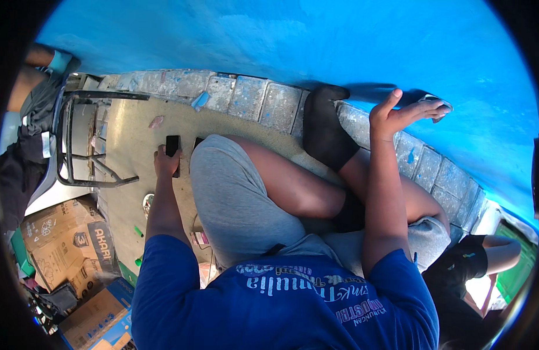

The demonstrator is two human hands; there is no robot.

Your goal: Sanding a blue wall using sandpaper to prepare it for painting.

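Observation:
A black phone (174,147) is in my left hand (166,161), whose fingers close round its lower part, low over the floor left of my knee. My right hand (393,115) reaches to the blue wall (281,35), thumb raised apart. Its fingers extend over a small grey-white piece (443,107) against the wall; the fingers partly hide it, so its kind is unclear. Beside my bent knee lies another dark, flat thing (197,142), mostly covered by the grey shorts (240,192).
Paint-spotted grey blocks (246,96) line the wall's foot. At left stands a black metal-framed chair (100,184) with a person (33,122) on it. Cardboard boxes (71,239) sit lower left. Another person (464,268) is at lower right. A blue scrap (200,100) lies near the blocks.

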